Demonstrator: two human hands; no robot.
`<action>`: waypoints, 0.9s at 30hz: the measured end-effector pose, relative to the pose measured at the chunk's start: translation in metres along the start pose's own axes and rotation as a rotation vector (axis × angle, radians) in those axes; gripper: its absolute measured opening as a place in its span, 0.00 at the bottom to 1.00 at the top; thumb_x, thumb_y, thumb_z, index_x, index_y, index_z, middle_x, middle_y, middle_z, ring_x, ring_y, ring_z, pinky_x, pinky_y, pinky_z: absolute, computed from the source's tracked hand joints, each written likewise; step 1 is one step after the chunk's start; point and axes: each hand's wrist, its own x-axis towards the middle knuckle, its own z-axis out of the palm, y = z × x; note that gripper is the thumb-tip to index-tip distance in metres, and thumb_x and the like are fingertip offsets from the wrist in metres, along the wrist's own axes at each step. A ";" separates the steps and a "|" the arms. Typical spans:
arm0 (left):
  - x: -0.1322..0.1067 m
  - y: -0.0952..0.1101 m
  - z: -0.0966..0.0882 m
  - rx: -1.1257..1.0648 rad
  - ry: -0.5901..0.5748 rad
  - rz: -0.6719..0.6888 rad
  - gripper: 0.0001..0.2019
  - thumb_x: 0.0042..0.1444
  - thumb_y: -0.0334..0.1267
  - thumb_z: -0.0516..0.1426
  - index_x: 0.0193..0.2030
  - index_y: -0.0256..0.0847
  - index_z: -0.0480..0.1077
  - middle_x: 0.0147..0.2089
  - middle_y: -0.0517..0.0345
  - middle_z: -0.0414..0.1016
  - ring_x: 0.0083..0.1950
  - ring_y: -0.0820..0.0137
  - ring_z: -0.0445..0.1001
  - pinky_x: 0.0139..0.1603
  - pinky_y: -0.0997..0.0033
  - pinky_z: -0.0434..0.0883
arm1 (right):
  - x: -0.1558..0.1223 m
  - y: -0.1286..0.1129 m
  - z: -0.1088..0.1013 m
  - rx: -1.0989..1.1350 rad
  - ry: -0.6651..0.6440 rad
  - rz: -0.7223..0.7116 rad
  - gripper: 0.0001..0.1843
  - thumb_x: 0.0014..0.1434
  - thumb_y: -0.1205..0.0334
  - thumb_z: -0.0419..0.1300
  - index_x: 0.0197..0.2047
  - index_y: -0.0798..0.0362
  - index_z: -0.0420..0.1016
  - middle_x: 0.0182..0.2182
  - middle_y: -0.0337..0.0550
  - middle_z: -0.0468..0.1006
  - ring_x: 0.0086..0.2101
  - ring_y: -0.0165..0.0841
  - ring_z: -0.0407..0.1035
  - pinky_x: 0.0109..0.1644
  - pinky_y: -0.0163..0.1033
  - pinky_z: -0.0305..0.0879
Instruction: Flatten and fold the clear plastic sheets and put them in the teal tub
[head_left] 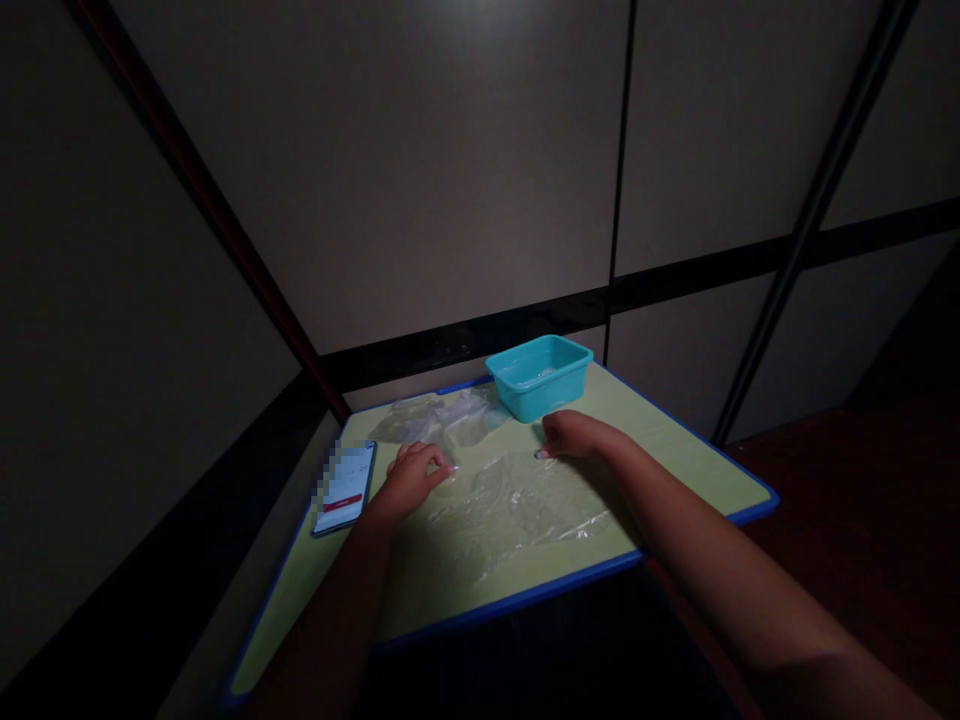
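A clear plastic bag [517,505] lies flat on a light green table with a blue rim [690,470]. My left hand [412,480] pinches the bag's far left corner with curled fingers. My right hand [574,435] rests knuckles up on the bag's far right corner, fingers bent down onto the plastic. Both forearms reach in from the near edge.
A teal plastic tub [540,375] stands at the table's far edge, something clear inside it. More crumpled clear plastic [442,415] lies left of the tub. A phone [345,487] lies screen up by the left edge. Dark panelled walls close in behind and on the left.
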 end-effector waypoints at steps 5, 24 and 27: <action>0.001 -0.002 0.000 0.076 0.015 0.015 0.14 0.59 0.47 0.51 0.44 0.45 0.74 0.47 0.55 0.72 0.52 0.62 0.64 0.54 0.62 0.59 | 0.001 -0.001 0.000 -0.030 0.020 0.015 0.18 0.51 0.49 0.62 0.37 0.56 0.76 0.34 0.50 0.78 0.33 0.37 0.70 0.29 0.34 0.55; 0.001 0.002 0.001 0.005 0.061 0.053 0.05 0.49 0.39 0.59 0.28 0.41 0.70 0.36 0.54 0.70 0.46 0.61 0.64 0.50 0.64 0.61 | 0.007 0.012 0.005 -0.003 0.044 0.096 0.20 0.49 0.46 0.63 0.35 0.55 0.75 0.34 0.49 0.78 0.32 0.36 0.69 0.28 0.34 0.53; 0.001 -0.004 0.003 -0.021 -0.003 0.059 0.07 0.45 0.40 0.62 0.28 0.41 0.70 0.37 0.54 0.70 0.46 0.61 0.64 0.50 0.64 0.60 | 0.005 0.013 0.001 0.008 0.016 0.086 0.18 0.50 0.49 0.64 0.35 0.56 0.75 0.33 0.48 0.78 0.31 0.34 0.69 0.28 0.34 0.53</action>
